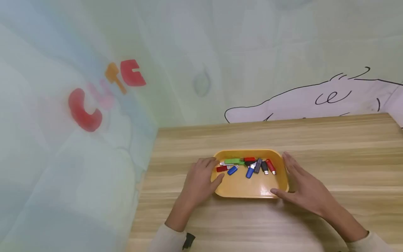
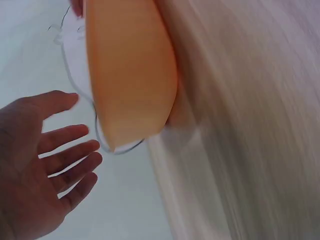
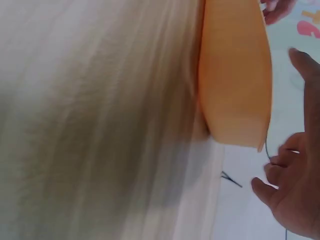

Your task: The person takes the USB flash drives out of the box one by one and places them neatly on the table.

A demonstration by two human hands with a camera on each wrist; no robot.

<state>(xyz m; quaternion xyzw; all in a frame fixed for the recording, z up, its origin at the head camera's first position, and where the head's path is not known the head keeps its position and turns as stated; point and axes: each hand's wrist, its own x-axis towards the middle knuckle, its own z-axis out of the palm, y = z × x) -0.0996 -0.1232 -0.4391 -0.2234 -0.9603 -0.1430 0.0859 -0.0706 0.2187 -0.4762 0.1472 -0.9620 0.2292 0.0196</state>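
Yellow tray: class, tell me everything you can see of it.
The yellow tray looks like smooth, glossy plastic, open-topped and oblong, with rounded corners and raised walls. It sits upright on the wood-grain table, long sides running left to right in the head view. USB flash drives lie inside, mostly toward its far side. The left hand and right hand flank its short ends; contact is unclear.

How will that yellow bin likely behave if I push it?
The yellow bin looks like stiff, smooth plastic, so it should hold its shape. Its wide, flat bottom suggests sliding rather than tipping. The loose USB sticks inside would probably shift.
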